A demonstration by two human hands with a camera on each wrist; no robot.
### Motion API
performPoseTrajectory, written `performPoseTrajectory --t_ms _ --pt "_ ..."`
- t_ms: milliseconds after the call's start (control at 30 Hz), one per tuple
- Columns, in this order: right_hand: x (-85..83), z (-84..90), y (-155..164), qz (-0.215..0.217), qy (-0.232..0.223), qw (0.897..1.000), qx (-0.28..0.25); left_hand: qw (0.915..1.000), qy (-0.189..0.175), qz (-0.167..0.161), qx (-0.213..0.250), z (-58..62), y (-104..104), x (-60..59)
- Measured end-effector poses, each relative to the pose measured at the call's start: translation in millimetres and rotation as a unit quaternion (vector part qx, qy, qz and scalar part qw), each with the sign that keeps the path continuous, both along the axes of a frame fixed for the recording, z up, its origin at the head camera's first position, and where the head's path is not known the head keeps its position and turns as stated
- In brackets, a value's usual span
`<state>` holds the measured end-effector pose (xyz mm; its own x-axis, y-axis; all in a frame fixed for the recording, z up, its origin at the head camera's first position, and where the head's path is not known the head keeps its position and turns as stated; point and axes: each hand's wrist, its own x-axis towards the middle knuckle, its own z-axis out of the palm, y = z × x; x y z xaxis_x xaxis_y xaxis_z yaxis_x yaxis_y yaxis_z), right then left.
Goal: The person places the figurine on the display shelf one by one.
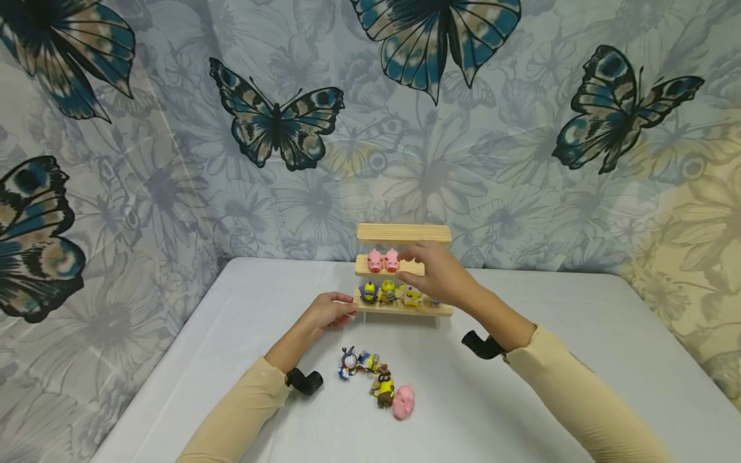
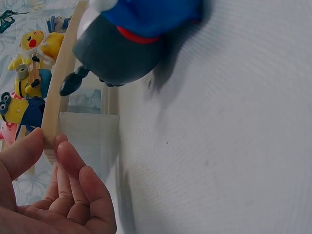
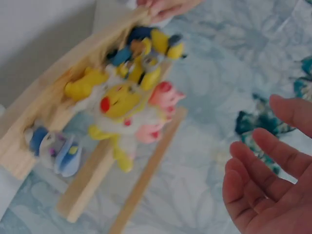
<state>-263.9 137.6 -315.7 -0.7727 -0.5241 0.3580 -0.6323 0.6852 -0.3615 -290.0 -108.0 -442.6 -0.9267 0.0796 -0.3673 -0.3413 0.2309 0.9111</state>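
Observation:
A small three-tier wooden shelf (image 1: 403,233) stands at the back of the table. Two pink pig figures (image 1: 383,260) sit on its middle board, and minion and yellow figures (image 1: 389,294) line the bottom board. My left hand (image 1: 341,309) pinches the left end of the bottom board (image 2: 57,92) between thumb and fingers (image 2: 66,156). My right hand (image 1: 408,267) hovers at the middle board just right of the pigs, fingers (image 3: 265,146) relaxed and holding nothing. The right wrist view shows a Pikachu figure (image 3: 119,100) and a pink pig (image 3: 158,112) on the shelf.
Loose figures lie on the white table (image 1: 521,386) in front of the shelf: a blue-grey one (image 1: 348,363), a small colourful one (image 1: 368,361), a yellow-brown one (image 1: 384,388) and a pink pig (image 1: 402,403). A butterfly-print cloth (image 1: 173,161) hangs behind.

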Motion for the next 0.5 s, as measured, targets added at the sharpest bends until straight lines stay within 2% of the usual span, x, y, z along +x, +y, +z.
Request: performPoseTrajectory --t_ms 133,300,500 --pt "19.2 1.5 0.7 0.005 0.024 1.0 -0.002 1.0 0.0 -0.003 -0.002 0.2 0.1 0.4" --pt "40.9 1.0 2.8 -0.005 0.007 1.0 -0.009 1.0 -0.001 -0.002 0.0 -1.1 -0.3 0.0" --pt "58.2 -5.7 7.9 -0.014 0.003 1.0 -0.017 1.0 -0.001 -0.001 0.0 -1.0 -0.9 -0.5"
